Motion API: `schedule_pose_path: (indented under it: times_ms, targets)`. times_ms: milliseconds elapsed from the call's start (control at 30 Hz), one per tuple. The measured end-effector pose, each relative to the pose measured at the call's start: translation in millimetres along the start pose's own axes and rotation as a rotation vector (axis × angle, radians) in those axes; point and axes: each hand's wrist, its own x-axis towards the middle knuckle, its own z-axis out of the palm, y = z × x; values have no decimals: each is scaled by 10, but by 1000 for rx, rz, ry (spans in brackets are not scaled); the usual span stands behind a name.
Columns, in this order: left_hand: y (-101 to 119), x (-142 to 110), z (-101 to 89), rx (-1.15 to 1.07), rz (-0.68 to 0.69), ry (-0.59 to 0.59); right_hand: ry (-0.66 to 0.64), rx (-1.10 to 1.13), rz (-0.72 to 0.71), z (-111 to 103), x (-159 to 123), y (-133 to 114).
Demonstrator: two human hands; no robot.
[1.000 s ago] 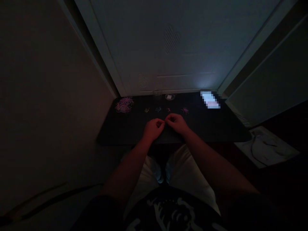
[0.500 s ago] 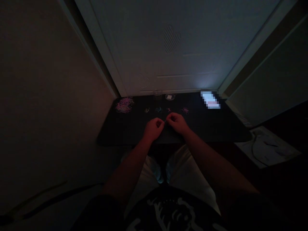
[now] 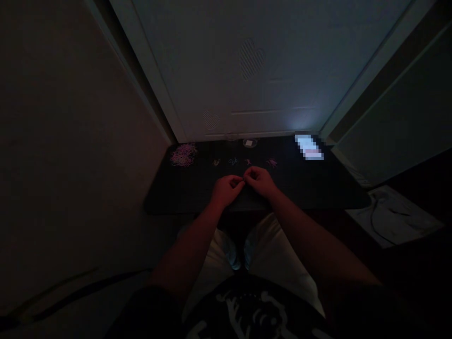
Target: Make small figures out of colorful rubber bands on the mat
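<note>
In dim light my left hand (image 3: 228, 189) and my right hand (image 3: 259, 181) meet above the dark table (image 3: 183, 190). Both are closed in a pinch, fingertips touching or nearly so. Whatever sits between them is too small and dark to make out. Just beyond the hands lies a row of small piles of thin, short strips: a yellowish pile (image 3: 216, 162), a bluish pile (image 3: 232, 161), a small pink pile (image 3: 248, 161) and a purplish-pink pile (image 3: 271, 162). A larger heap of pink and purple strips (image 3: 183, 155) lies at the table's far left.
At the table's back edge stand a clear container (image 3: 231, 137) and a round dish with a white square (image 3: 249, 142). A glowing, pixelated screen (image 3: 309, 147) lies back right. Behind rises a white panel (image 3: 197, 70) with heart patterns. A pale sheet (image 3: 393, 216) lies lower right.
My left hand has shifted slightly right, so its fingertips now meet those of my right hand. The right hand has barely moved. The piles look the same.
</note>
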Motion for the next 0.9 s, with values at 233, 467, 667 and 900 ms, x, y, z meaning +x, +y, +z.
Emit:
schedule_pose_path:
  times_ms: [233,467,667,900]
  targets:
    - [-10,0,7,-17,1,2,-25,-35,-50,4,-3,14]
    - [-3,3,7,-13,-10,8,-16,-32,-27,14,-15,-10]
    - [-11,6,10,10,-2,25,-16,-34,-41,7,-14,-18]
    - [14,-2,1,-8,-17,14,-5,-49,-37,-2,-13,-4]
